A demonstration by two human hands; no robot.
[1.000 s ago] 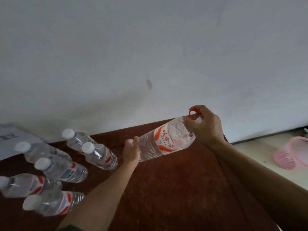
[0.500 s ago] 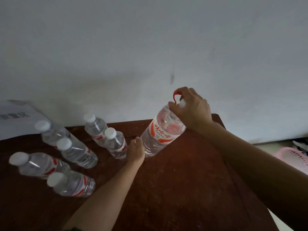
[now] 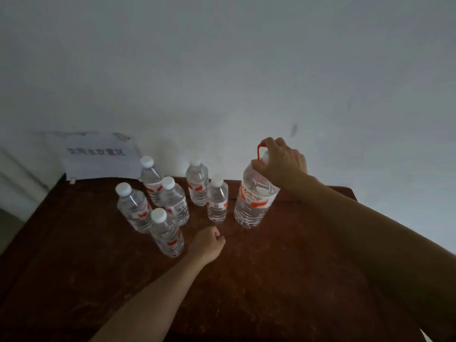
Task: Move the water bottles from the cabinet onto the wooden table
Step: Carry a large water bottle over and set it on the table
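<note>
Head view: right hand (image 3: pixel 283 161) grips large bottle (image 3: pixel 254 203) (red handle (image 3: pixel 259 150)); left hand (image 3: pixel 208 244) fisted, empty.

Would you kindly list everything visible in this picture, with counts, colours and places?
small bottles: 6, clear with white caps and red labels, clustered on the table
large bottle: 1, clear, red label and handle, upright right of them
table: 1, dark reddish-brown wood, lower frame
sign: 1, white paper, against the wall, back left
wall: 1, greyish white, behind
left hand: 1, curled, empty, beside the nearest small bottle
right hand: 1, grips the large bottle's top
</note>
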